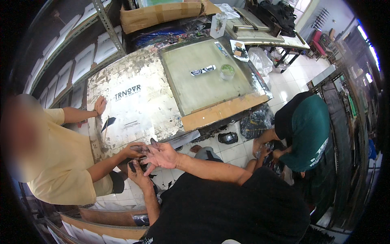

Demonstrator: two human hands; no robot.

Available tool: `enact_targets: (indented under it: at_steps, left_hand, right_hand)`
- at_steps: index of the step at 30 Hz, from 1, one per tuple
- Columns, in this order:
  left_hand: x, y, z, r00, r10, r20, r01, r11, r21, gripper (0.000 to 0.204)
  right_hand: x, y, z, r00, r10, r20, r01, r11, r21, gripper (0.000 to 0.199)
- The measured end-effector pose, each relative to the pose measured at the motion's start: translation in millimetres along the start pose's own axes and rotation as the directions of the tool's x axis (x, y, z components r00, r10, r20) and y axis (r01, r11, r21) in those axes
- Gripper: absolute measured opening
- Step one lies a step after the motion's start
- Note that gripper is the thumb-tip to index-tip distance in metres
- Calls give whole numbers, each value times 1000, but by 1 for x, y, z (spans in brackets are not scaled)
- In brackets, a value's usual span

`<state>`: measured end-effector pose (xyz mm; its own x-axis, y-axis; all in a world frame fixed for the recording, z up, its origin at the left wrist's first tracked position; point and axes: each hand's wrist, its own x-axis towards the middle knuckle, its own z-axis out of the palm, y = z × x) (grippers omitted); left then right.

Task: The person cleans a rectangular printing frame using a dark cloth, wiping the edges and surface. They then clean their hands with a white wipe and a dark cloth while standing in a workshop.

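Note:
My right hand [162,155] is held out palm up beside the table's near edge. Its fingers are spread, dark stains mark them, and nothing lies in the palm. Just below it, my left hand [140,174] is closed around a small dark thing [132,166] whose kind I cannot make out. A co-worker in a pale yellow shirt [61,162] stands at the left. That person's near hand [135,150] reaches to the fingertips of my right hand; whether they touch is unclear. The co-worker's other hand [100,105] rests on the table edge.
The worn table [158,97] bears a white printed sheet [132,99], a framed screen [183,61] and a clear cup [226,72]. A person in a green top [310,134] bends low at the right. Shelving [107,28] stands far left. A black helmet-like object [228,138] lies on the tiles.

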<state>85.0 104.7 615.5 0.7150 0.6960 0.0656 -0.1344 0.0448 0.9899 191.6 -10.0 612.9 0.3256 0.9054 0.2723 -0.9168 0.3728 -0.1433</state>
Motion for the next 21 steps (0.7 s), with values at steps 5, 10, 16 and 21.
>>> enact_targets:
  at_steps: [5, 10, 16, 21]
  left_hand:
    - [0, -5, -12, 971, -237, 9, 237, 971, -23, 40]
    - [-3, -2, -13, 919, -309, 246, 288, 950, 119, 38]
    - [-2, 1, -17, 902, -326, 283, 253, 930, 265, 21]
    - [-10, -11, -15, 972, -222, 71, 204, 957, 208, 14]
  right_hand:
    - [-7, -9, 0, 988, 26, -152, -86, 913, -399, 76]
    - [-6, -21, 13, 955, 41, -294, -234, 711, -663, 77]
    - [-10, -6, -4, 956, 70, -285, -238, 752, -615, 76]
    - [-6, -4, 19, 904, 165, -395, -402, 642, -653, 78]
